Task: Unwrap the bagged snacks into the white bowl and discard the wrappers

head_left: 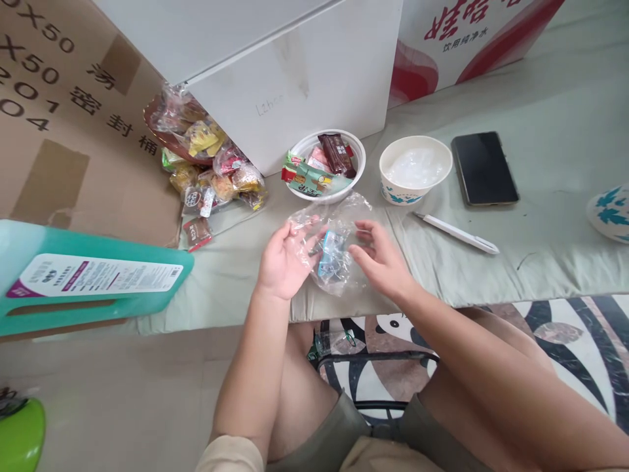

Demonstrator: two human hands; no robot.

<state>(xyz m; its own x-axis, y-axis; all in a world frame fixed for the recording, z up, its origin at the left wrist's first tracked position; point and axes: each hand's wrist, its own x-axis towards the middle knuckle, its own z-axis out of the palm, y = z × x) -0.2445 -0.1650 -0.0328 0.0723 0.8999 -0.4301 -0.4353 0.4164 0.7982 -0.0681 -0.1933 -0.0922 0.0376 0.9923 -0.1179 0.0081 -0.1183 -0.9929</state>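
Observation:
A crinkled clear plastic bag (344, 278) with a small blue packet (325, 254) inside is between my hands, over the cloth-covered surface. My left hand (284, 262) holds the bag's left side, palm turned up and fingers partly behind the film. Close to the bag's right side is my right hand (386, 262), its thumb and fingers apart; whether it touches the film I cannot tell. Just beyond the bag stands a white bowl (361, 160) holding several wrapped snacks, among them a green packet (314, 180) and a brown one (337, 155).
To the right are a leaf-patterned paper bowl (400, 195) with clear plastic in it, a white pen (457, 234) and a phone (484, 168). Wrapped snacks (223, 180) pile up at left, near a green liquid jug (98, 278). Boxes (304, 85) line the back.

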